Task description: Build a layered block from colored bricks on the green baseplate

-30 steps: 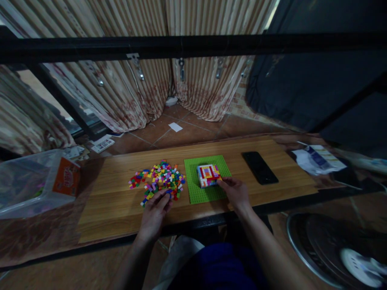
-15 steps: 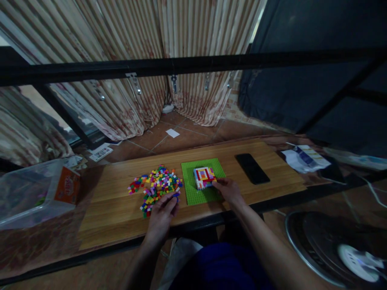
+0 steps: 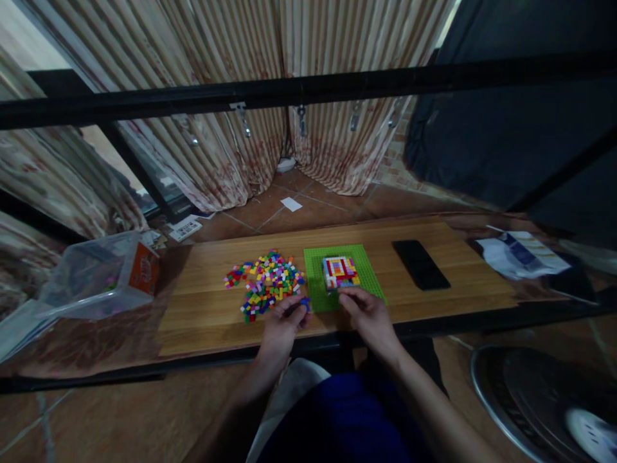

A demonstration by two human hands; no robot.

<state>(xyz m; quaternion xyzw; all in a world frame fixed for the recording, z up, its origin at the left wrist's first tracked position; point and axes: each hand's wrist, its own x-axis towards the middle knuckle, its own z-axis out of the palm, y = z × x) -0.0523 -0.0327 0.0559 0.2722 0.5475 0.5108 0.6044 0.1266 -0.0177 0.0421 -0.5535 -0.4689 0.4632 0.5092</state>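
Note:
A multicoloured block of small toy bricks (image 3: 340, 271) sits on a green studded baseplate (image 3: 315, 257). My right hand (image 3: 370, 318) is over the baseplate's near edge, thumb and fingers pinched together just in front of the block. Whatever may be between those fingertips is too small to make out. Between the loose pile and the baseplate, my left hand (image 3: 284, 325) is closed on blue bricks (image 3: 305, 302) at its fingertips. The loose bricks (image 3: 272, 273), in many colours, lie spread just beyond and left of that hand.
On the wooden board (image 3: 207, 283), a black phone (image 3: 421, 264) lies right of the baseplate. A clear plastic bin (image 3: 96, 276) with an orange label stands at the left. Crumpled papers (image 3: 525, 254) lie at the far right. A dark metal rail (image 3: 270, 89) crosses beyond the board.
My right hand has come off the right side of the brick block to its near side. My left hand has moved slightly towards the baseplate, still with blue bricks. The camera view has shifted.

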